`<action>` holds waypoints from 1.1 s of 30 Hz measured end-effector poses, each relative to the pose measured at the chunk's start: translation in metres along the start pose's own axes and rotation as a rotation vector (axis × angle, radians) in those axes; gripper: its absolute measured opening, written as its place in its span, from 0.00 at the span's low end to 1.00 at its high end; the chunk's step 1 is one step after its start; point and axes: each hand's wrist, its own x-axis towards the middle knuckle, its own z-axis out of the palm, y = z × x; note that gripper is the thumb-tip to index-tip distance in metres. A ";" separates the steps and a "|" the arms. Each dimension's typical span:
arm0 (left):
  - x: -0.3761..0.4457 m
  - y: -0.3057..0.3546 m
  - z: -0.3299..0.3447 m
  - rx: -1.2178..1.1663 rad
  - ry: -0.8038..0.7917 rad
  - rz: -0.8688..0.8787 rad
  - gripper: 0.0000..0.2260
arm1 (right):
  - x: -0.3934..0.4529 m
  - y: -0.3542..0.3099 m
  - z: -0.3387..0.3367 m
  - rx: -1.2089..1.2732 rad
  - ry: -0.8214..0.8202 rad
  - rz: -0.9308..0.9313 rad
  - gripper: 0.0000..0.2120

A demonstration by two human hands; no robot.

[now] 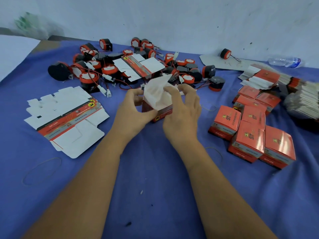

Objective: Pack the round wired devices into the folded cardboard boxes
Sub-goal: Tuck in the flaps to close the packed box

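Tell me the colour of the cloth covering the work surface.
Blue-purple, plain, no pattern: the cloth shows best in the head view, the only one.

Matt blue cloth sheet (155, 178) under both hands — slightly creased. Right of them, glossy red printed-card closed boxes (245, 140). Left, flat unfolded box blanks (67, 118) — dull white uncoated inner face. Beyond, black-and-red plastic round devices (108, 70).

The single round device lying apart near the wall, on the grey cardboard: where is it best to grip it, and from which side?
Grip the round device across its black body, hand coming from above. It lies on its side, so the curved wall faces up, and its wire trails off to the right, clear of the grip.
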 end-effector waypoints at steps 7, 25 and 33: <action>-0.006 -0.001 0.006 0.049 -0.157 0.146 0.34 | 0.005 0.004 -0.002 -0.339 -0.503 -0.160 0.13; 0.010 -0.005 0.002 0.108 0.407 -0.075 0.26 | 0.078 0.041 0.052 0.277 -0.045 0.305 0.26; 0.012 -0.008 0.002 0.192 0.374 -0.078 0.25 | 0.121 0.058 0.077 0.019 -0.203 0.214 0.33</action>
